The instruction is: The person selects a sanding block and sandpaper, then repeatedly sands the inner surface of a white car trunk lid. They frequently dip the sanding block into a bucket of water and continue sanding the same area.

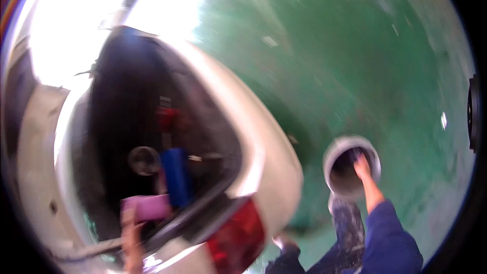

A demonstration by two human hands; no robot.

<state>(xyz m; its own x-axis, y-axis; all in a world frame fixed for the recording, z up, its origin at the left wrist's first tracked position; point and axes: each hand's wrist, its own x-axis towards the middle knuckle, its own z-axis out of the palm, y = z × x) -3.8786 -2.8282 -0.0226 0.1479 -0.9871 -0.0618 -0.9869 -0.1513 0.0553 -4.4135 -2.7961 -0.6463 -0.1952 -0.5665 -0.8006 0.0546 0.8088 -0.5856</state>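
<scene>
At the lower left my left hand (132, 238) is blurred, its fingers closed on a soft-looking pink block (147, 207) at the rear edge of an open car trunk (116, 122). My right hand (361, 165) reaches down into a pale grey bucket (331, 158) standing on the floor beside my feet. Motion blur smears its fingers. A purplish patch shows by them, but whether they hold anything is not clear. The bucket's inside looks dark.
The white car body (274, 157) with its red tail light (236, 238) lies between my hands. Inside the trunk are a blue box (176, 177), a clear round container (144, 161) and a red item (168, 117). Green floor (324, 61) stretches to the right.
</scene>
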